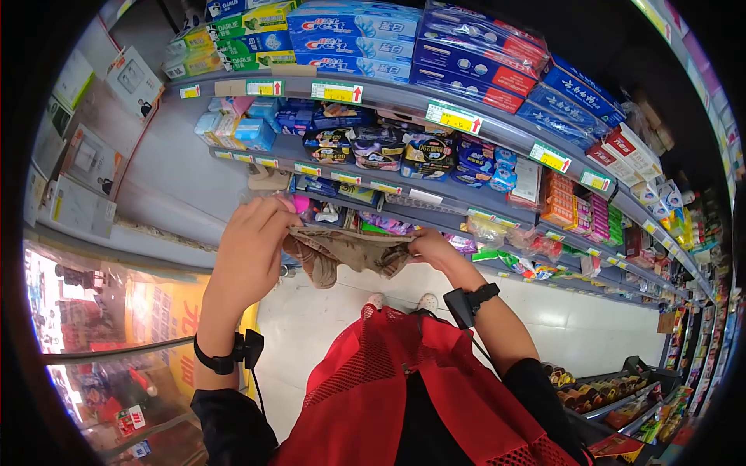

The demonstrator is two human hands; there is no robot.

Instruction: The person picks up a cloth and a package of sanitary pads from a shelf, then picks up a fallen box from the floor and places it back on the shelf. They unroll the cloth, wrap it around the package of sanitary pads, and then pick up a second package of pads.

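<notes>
A brownish, patterned cloth point(350, 247) hangs between my two hands in front of the shelves. My left hand point(260, 237) pinches its left upper corner, and my right hand point(432, 250) grips its right end. The top edge of the cloth is stretched nearly straight, while folds droop below, mostly at the left and right ends. Behind it, the lower shelf goods are partly hidden, among them a pink item point(299, 203) beside my left fingers.
Toothpaste boxes point(353, 39) fill the upper shelf, with dark packages point(377, 147) below. A grey panel point(183, 167) stands left of the goods. Glass casework point(116, 357) is at lower left. A snack rack point(622, 396) stands at lower right. Pale floor point(311, 334) shows below.
</notes>
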